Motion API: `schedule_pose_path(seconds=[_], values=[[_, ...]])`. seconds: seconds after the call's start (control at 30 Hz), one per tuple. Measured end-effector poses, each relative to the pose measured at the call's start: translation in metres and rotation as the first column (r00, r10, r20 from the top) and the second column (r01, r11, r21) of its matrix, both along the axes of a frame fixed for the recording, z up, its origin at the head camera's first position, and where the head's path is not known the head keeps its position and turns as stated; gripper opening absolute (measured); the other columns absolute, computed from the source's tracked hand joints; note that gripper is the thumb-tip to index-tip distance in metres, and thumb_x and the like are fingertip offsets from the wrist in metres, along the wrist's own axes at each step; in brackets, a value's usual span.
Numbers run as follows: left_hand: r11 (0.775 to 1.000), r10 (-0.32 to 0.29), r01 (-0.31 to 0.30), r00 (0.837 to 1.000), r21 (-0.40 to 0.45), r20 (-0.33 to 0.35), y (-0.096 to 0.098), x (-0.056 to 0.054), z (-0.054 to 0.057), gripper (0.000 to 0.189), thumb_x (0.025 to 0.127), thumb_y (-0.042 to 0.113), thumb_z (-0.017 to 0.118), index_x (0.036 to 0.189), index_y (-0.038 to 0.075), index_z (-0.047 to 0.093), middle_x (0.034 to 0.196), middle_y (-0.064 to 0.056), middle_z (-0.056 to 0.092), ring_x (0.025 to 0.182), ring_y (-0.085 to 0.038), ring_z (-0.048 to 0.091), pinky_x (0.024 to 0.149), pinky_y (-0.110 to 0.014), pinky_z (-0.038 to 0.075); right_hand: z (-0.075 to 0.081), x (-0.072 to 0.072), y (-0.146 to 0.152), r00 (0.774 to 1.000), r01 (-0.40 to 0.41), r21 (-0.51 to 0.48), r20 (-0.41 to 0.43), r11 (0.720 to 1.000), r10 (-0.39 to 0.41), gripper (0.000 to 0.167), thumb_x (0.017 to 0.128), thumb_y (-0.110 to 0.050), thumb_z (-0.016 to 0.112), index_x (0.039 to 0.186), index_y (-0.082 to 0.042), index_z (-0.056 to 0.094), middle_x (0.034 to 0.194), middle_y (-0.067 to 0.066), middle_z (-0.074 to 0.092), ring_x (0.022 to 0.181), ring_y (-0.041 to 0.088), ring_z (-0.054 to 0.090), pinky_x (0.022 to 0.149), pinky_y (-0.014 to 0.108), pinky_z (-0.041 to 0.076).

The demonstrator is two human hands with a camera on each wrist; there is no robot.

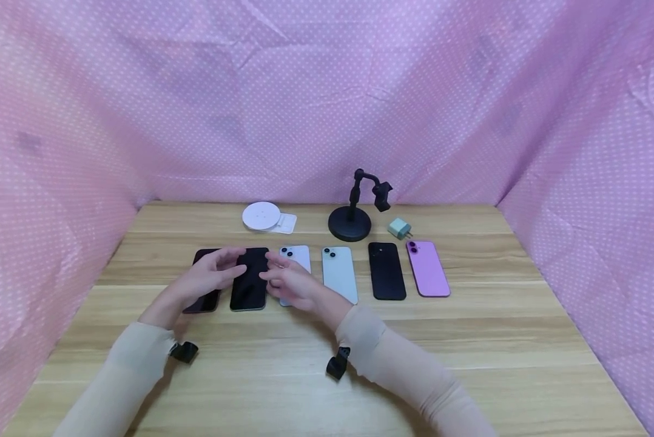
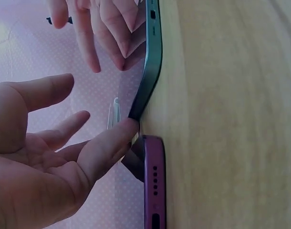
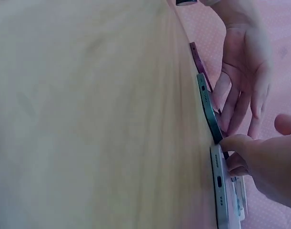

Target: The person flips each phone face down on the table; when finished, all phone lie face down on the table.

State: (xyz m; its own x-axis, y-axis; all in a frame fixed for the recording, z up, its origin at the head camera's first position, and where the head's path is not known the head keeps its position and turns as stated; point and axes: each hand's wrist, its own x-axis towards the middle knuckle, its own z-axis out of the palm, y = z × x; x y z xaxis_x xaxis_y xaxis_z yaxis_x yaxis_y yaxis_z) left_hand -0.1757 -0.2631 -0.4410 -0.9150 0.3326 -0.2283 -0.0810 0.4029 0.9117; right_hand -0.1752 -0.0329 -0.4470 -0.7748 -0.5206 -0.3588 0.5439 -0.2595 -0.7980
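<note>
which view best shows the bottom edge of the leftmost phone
Left wrist: the leftmost phone has its edge close up, holes clear. Right wrist shows that edge smaller; head shows the phone from above, partly behind the left hand.

Long beige sleeves (image 1: 414,367), creased on right arm; cuffs (image 1: 141,350) greyer; small black camera (image 1: 338,363) at each wrist.

Before white-dotted pink cloth (image 1: 327,109), the pale wood-grain worktop (image 1: 523,364) bears a round white disc (image 1: 261,215) adjoining a flat white rectangular piece (image 1: 288,224), a round-based black stand (image 1: 349,227) with a bent arm and, near it, a pale-green boxy plug adapter (image 1: 399,228).
</note>
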Motion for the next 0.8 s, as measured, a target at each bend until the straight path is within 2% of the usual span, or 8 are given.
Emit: schedule_pose_path(seconds=[0.03, 0.07, 0.13, 0.23, 0.27, 0.3, 0.57, 0.8], values=[[1.0, -0.007, 0.007, 1.0, -0.028, -0.009, 0.0, 0.001, 0.0, 0.062, 0.102, 0.028, 0.064, 0.154, 0.004, 0.038, 0.155, -0.024, 0.039, 0.143, -0.042, 0.036, 0.105, -0.056, 0.046, -0.001, 0.001, -0.001, 1.0, -0.002, -0.008, -0.003, 1.0, 0.002, 0.076, 0.096, 0.003, 0.058, 0.162, -0.008, 0.022, 0.168, 0.015, 0.01, 0.128, 0.016, 0.043, 0.121, 0.045, 0.027], [0.998, -0.014, 0.013, 1.0, -0.053, -0.018, 0.001, 0.002, -0.001, 0.062, 0.102, 0.028, 0.064, 0.153, 0.004, 0.038, 0.155, -0.024, 0.039, 0.144, -0.042, 0.034, 0.107, -0.058, 0.044, -0.002, 0.002, -0.002, 1.0, -0.001, -0.01, -0.003, 1.0, 0.001, 0.078, 0.095, 0.003, 0.058, 0.162, -0.008, 0.019, 0.169, 0.015, 0.009, 0.117, 0.014, 0.047, 0.12, 0.046, 0.027], [0.994, -0.035, 0.03, 0.998, -0.101, -0.047, 0.001, 0.003, -0.003, 0.061, 0.103, 0.027, 0.063, 0.153, 0.001, 0.038, 0.154, -0.026, 0.039, 0.144, -0.044, 0.034, 0.109, -0.06, 0.041, -0.003, 0.004, -0.002, 1.0, -0.011, -0.016, -0.002, 1.0, 0.011, 0.08, 0.097, 0.003, 0.056, 0.163, -0.008, 0.013, 0.169, 0.014, 0.008, 0.138, 0.017, 0.038, 0.121, 0.048, 0.025], [0.988, -0.064, 0.051, 0.994, -0.145, -0.087, 0.001, 0.005, -0.007, 0.061, 0.104, 0.024, 0.061, 0.152, -0.003, 0.037, 0.153, -0.029, 0.04, 0.142, -0.046, 0.035, 0.112, -0.06, 0.037, -0.004, 0.005, -0.002, 1.0, -0.013, -0.031, 0.015, 0.999, 0.013, 0.08, 0.097, 0.004, 0.054, 0.163, -0.007, 0.01, 0.169, 0.013, 0.009, 0.144, 0.022, 0.033, 0.121, 0.049, 0.024], [0.987, -0.066, 0.051, 0.993, -0.15, -0.097, 0.001, 0.006, -0.008, 0.06, 0.104, 0.023, 0.061, 0.152, -0.004, 0.037, 0.152, -0.03, 0.041, 0.142, -0.046, 0.036, 0.112, -0.059, 0.037, -0.005, 0.005, -0.001, 1.0, -0.01, -0.035, 0.023, 0.999, 0.011, 0.079, 0.097, 0.005, 0.053, 0.163, -0.007, 0.01, 0.169, 0.012, 0.01, 0.146, 0.022, 0.031, 0.121, 0.049, 0.024], [0.987, -0.069, 0.053, 0.992, -0.154, -0.105, 0.001, 0.006, -0.009, 0.06, 0.104, 0.022, 0.06, 0.152, -0.004, 0.037, 0.151, -0.031, 0.041, 0.141, -0.045, 0.037, 0.112, -0.059, 0.037, -0.006, 0.005, -0.001, 0.999, -0.01, -0.045, 0.032, 0.999, 0.012, 0.079, 0.097, 0.005, 0.053, 0.163, -0.007, 0.01, 0.169, 0.011, 0.01, 0.15, 0.023, 0.022, 0.121, 0.049, 0.023], [0.981, -0.106, 0.085, 0.988, -0.174, -0.115, -0.002, 0.005, -0.011, 0.063, 0.105, 0.022, 0.059, 0.154, -0.007, 0.032, 0.149, -0.032, 0.043, 0.141, -0.042, 0.039, 0.113, -0.057, 0.037, -0.011, 0.005, 0.001, 0.998, -0.014, -0.068, 0.059, 0.998, 0.018, 0.081, 0.096, 0.007, 0.053, 0.163, -0.006, 0.009, 0.169, 0.008, 0.014, 0.149, 0.022, 0.028, 0.121, 0.048, 0.025], [0.982, -0.101, 0.08, 0.988, -0.171, -0.118, 0.0, -0.001, -0.012, 0.062, 0.105, 0.018, 0.059, 0.155, -0.006, 0.031, 0.152, -0.03, 0.04, 0.142, -0.04, 0.037, 0.115, -0.056, 0.033, -0.009, 0.001, 0.006, 0.997, 0.002, -0.091, 0.083, 0.996, 0.005, 0.078, 0.097, 0.007, 0.051, 0.163, -0.007, 0.012, 0.169, 0.009, 0.014, 0.151, 0.025, 0.025, 0.121, 0.049, 0.026]])
